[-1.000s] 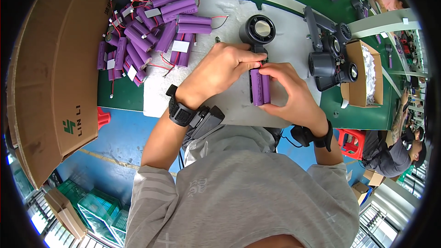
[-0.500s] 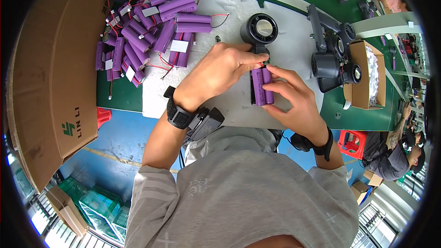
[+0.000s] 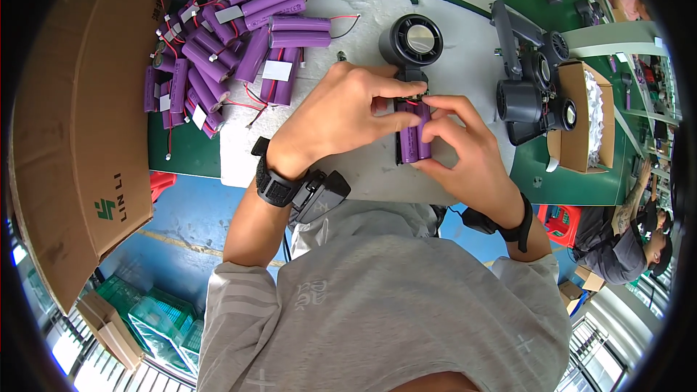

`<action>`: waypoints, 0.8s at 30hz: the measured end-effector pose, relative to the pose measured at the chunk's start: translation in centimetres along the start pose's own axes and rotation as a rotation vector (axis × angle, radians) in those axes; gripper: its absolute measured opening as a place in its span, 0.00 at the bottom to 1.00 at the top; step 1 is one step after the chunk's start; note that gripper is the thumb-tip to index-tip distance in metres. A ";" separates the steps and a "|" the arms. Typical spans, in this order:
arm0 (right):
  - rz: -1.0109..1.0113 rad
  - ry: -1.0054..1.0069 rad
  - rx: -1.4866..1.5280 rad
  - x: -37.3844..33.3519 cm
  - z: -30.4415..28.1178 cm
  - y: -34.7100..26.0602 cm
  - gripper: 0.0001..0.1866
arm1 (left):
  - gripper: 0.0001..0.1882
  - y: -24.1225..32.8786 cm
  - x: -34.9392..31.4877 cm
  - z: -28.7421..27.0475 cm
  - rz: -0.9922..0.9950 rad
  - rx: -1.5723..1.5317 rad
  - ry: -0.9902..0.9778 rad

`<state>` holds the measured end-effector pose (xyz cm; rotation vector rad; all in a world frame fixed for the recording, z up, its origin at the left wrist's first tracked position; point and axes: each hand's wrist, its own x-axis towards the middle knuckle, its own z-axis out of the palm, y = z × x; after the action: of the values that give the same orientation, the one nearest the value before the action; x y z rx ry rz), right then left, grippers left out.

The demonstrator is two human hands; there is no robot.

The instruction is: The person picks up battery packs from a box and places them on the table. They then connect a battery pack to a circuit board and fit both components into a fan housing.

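A black handheld fan (image 3: 390, 42) lies on the white foam mat, its round head away from me and its open handle toward me. Set in that handle is a purple two-cell battery pack (image 3: 412, 147), with red wire showing at its upper end. My left hand (image 3: 327, 117) reaches across from the left, its thumb pressed on the pack and its index fingertip at the fan's neck beside the wire. From the right, my right hand (image 3: 472, 147) grips the pack's side with bent fingers, one fingertip up near the wire end. The fingertips partly hide the connection there.
A heap of purple battery packs (image 3: 250, 54) with wires and connectors lies at the left, beside a tall cardboard box (image 3: 72, 138). Several black fan units (image 3: 519, 101) stand at the right, near a small carton (image 3: 573, 120) with white packing. Another person sits far right.
My left thumb has come down onto the battery pack, and the left index has shifted slightly at the neck. My right fingers have moved up a little toward the wire end.
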<state>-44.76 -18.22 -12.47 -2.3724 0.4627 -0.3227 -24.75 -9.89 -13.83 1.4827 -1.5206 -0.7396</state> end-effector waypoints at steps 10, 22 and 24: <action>0.100 -0.049 0.100 1.7 -0.6 -1.1 0.35 | 0.23 0.4 0.1 -0.3 -0.204 -0.124 -0.057; -0.205 -0.075 -0.312 0.4 -0.9 -0.4 0.35 | 0.26 -0.3 -0.3 0.0 -0.087 -0.080 -0.012; -0.264 -0.105 -0.434 0.9 -1.0 -0.8 0.36 | 0.27 -0.4 -0.3 -0.1 -0.111 -0.080 -0.030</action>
<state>-44.08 -18.63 -11.05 -2.8660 0.1797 -0.2310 -24.52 -9.62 -14.15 1.5110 -1.4226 -0.8815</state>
